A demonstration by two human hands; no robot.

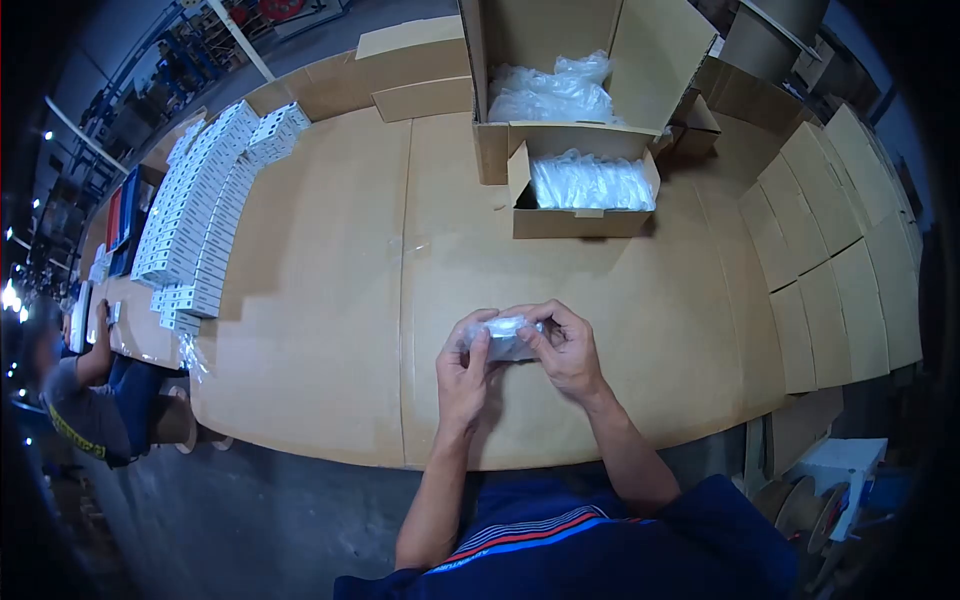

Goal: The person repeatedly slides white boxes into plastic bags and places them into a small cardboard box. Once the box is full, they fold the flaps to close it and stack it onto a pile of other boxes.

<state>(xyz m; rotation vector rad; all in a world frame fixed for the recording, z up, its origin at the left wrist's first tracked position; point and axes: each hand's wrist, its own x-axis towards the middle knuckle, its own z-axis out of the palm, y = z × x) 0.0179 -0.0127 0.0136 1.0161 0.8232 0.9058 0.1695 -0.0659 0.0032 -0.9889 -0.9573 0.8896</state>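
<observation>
Between my two hands is a small item wrapped in clear plastic (508, 343), held just above the cardboard-covered table; what lies inside the wrap I cannot make out. My left hand (464, 365) grips its left end, thumb on the near face. My right hand (568, 350) pinches the right end with thumb and fingers. Beyond them stands an open cardboard box (580, 224) packed with a row of clear plastic packets (592, 182).
Behind that box rises a larger open carton (660, 70) holding more plastic bags (555, 90). Small white boxes (200, 200) are stacked at the left. Brown cartons (830, 250) line the right edge. Another person (95, 390) sits at the far left.
</observation>
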